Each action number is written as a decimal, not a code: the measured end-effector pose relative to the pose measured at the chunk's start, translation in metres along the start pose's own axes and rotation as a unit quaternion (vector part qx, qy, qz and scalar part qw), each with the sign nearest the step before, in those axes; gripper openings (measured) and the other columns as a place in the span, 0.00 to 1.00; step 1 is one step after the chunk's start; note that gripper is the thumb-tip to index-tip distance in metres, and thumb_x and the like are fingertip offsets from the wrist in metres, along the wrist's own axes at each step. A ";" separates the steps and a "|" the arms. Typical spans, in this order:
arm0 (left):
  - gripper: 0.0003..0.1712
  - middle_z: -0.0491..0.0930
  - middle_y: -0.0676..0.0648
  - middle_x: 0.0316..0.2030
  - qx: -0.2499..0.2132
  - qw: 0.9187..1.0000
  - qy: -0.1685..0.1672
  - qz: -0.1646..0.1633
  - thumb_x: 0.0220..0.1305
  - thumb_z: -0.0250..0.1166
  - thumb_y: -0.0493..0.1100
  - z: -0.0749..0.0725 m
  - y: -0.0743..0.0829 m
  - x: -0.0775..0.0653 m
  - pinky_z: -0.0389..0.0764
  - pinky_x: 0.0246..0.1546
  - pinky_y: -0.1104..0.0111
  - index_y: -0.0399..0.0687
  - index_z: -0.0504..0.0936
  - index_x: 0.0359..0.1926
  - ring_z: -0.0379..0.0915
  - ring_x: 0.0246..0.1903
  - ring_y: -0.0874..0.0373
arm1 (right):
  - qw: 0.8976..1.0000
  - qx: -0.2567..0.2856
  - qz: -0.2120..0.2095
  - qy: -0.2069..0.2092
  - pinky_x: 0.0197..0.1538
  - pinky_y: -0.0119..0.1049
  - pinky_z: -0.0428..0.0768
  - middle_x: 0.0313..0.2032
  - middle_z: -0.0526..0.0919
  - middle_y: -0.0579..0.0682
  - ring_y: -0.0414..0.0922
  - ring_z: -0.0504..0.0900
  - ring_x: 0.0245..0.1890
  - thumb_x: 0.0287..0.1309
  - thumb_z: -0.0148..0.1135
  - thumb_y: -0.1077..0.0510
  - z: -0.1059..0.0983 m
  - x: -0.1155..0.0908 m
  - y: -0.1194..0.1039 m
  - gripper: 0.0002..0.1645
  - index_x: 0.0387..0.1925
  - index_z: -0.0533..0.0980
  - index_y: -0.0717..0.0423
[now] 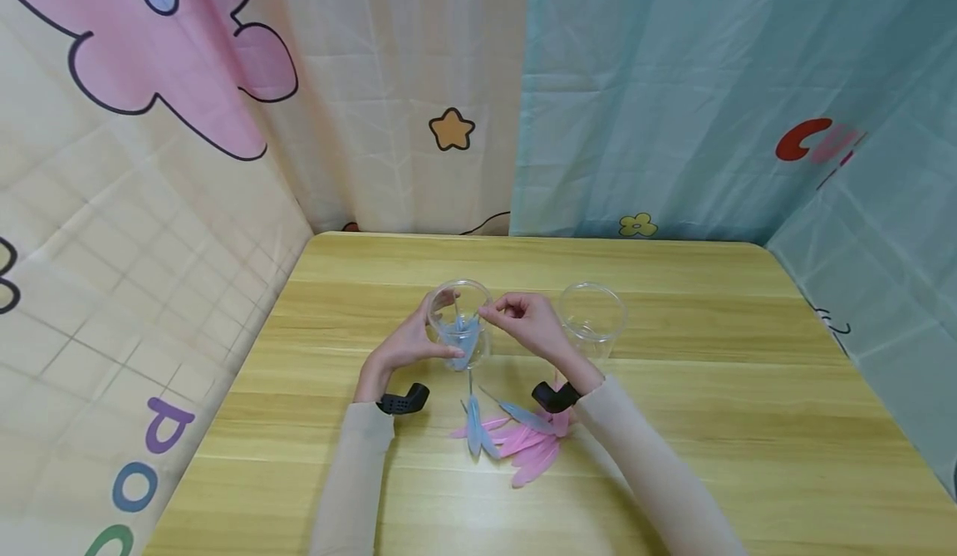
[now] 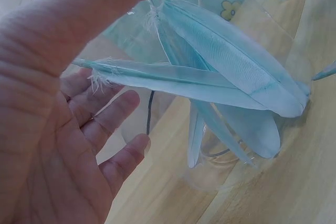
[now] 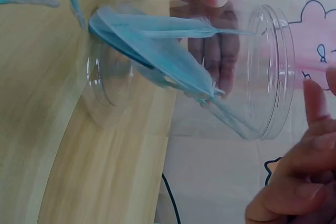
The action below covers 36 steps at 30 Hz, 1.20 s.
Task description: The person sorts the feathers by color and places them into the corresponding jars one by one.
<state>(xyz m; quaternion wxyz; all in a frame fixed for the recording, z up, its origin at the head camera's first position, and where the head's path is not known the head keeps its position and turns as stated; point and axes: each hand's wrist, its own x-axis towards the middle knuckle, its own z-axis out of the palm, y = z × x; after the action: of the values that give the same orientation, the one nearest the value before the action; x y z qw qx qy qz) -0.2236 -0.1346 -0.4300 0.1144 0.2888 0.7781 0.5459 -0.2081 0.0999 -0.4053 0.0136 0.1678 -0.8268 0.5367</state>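
Note:
My left hand [image 1: 404,344] grips a clear plastic cup [image 1: 458,281], thumb on the near side and fingers round the far side. Inside the tilted cup lie several light blue feathers [image 3: 157,51], their quills pointing towards the rim. At that rim is my right hand [image 1: 532,323], its fingers bent and the fingertips close to one quill. In the right wrist view these fingers [image 3: 294,182] are just outside the mouth of the cup, with no feather seen between them, though part of the hand is cut off. A few more blue feathers [image 1: 474,430] lie on the table below the cup.
A second clear cup [image 1: 592,287] stands to the right, behind my right forearm. Pink feathers [image 1: 534,460] lie on the wooden table [image 1: 262,423] near my right wrist, partly under the blue ones. Printed curtains [image 1: 635,99] hang round the table's back and sides.

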 end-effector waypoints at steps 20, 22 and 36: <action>0.58 0.55 0.36 0.68 0.009 1.000 0.006 -0.005 0.47 0.76 0.37 0.002 0.001 -0.002 0.51 0.63 0.46 0.40 0.47 0.72 0.48 0.67 0.43 | 0.891 -0.383 0.057 -0.238 0.19 0.33 0.63 0.11 0.71 0.36 0.37 0.66 0.15 0.35 0.76 0.39 0.019 -0.028 0.014 0.22 0.09 0.73 0.43; 0.58 0.55 0.37 0.68 0.009 1.000 0.006 -0.006 0.48 0.76 0.37 0.002 0.001 -0.002 0.52 0.63 0.46 0.40 0.48 0.72 0.49 0.67 0.44 | 0.887 -0.391 0.058 -0.239 0.20 0.33 0.64 0.12 0.71 0.36 0.37 0.67 0.16 0.34 0.76 0.40 0.022 -0.029 0.014 0.22 0.09 0.73 0.43; 0.58 0.54 0.36 0.68 0.008 1.000 0.004 -0.006 0.48 0.76 0.37 0.002 0.000 -0.002 0.52 0.63 0.45 0.41 0.48 0.72 0.48 0.67 0.42 | 0.886 -0.389 0.082 -0.237 0.21 0.35 0.66 0.13 0.72 0.37 0.38 0.69 0.17 0.36 0.77 0.44 0.028 -0.028 0.019 0.20 0.10 0.74 0.44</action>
<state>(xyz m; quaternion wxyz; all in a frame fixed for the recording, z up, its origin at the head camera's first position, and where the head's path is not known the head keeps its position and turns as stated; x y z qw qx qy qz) -0.2212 -0.1339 -0.4312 0.1119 0.2825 0.7848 0.5401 -0.1825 0.0897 -0.4400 -0.1627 0.2028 -0.9587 0.1155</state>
